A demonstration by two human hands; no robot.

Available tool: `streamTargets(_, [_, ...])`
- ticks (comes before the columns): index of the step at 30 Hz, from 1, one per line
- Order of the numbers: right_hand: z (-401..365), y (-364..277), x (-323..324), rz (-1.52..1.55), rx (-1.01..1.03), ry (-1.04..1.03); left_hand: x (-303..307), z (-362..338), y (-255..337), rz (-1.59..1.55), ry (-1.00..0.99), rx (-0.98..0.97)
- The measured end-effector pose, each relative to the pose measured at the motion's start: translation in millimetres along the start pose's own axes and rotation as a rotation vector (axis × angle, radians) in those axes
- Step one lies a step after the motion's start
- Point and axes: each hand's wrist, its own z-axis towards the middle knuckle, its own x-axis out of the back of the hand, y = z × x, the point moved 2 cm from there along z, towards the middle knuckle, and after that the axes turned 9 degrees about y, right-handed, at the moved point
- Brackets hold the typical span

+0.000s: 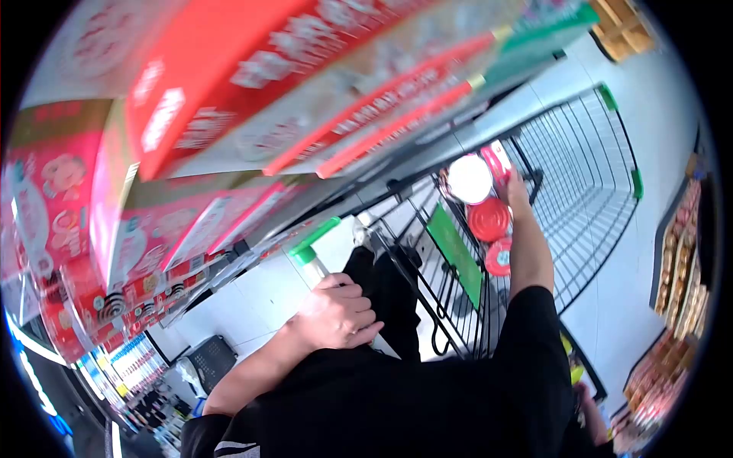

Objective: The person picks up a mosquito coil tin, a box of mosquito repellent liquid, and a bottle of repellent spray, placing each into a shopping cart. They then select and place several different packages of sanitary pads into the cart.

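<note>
My left hand (337, 311) is closed around the white handle bar (311, 262) of a wire shopping cart (584, 183); the bar has a green end. Inside the cart, my right hand (517, 192) grips a red and white container (496, 162), partly hidden by my fingers. Right beside it stands a container with a bright white top (469, 179). Below that sit a round red-lidded container (489, 219) and another red container (499, 257). A green panel (456, 256) is fixed to the cart's near section.
Shelves of red and pink boxes (153, 221) rise close on my left, with large red cartons (229, 84) nearest. Displays of packaged goods (679, 252) stand at the right. A dark basket (214, 362) is on the floor at lower left. Part of another person's hand (589, 412) shows at lower right.
</note>
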Motion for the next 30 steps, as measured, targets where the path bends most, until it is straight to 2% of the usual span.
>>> streamTargets(1, [0,13,-9,-0.011,0.019,-0.020,-2,-1,-1,-0.013,0.021,-0.034])
streamTargets(3, [-1,-6,0,-0.110,-0.057,-0.072,3,-1,1,-0.021,0.036,-0.069])
streamTargets(4, [-5,-12,5,-0.203,-0.018,-0.044,3,-2,0,-0.037,0.056,-0.075])
streamTargets(6, [4,30,-31,-0.211,0.115,0.106,0,-4,-1,-0.032,0.098,-0.083])
streamTargets(7, [-13,-30,20,-0.171,-0.012,-0.039,-1,-5,0,-0.031,0.073,-0.079])
streamTargets(9, [-21,-75,56,0.015,-0.038,-0.061,0,-7,2,-0.019,0.067,-0.083])
streamTargets(11, [-38,-128,95,0.004,-0.004,-0.049,-2,-7,3,0.005,-0.019,-0.080])
streamTargets(15, [-70,-166,126,0.127,0.159,-0.008,-8,-8,1,0.047,-0.049,-0.136])
streamTargets(17, [-96,-205,152,0.209,0.146,-0.083,-10,-6,-2,0.052,-0.067,-0.160])
streamTargets(18, [-106,-206,147,0.263,0.068,-0.150,-13,-6,-2,0.063,-0.119,-0.144])
streamTargets(19, [-117,-222,159,0.263,0.072,-0.138,-14,-3,0,0.075,-0.170,-0.122])
streamTargets(21, [-149,-259,180,0.297,0.135,-0.244,-12,1,1,0.076,-0.189,-0.120])
streamTargets(24, [-180,-289,207,0.335,0.121,-0.218,-12,3,-1,0.055,-0.235,-0.140])
streamTargets(27, [-194,-296,220,0.349,0.174,-0.146,-17,8,-8,0.002,-0.165,-0.198])
streamTargets(30, [-203,-320,242,0.382,0.178,-0.188,-15,18,-10,-0.063,-0.137,-0.225])
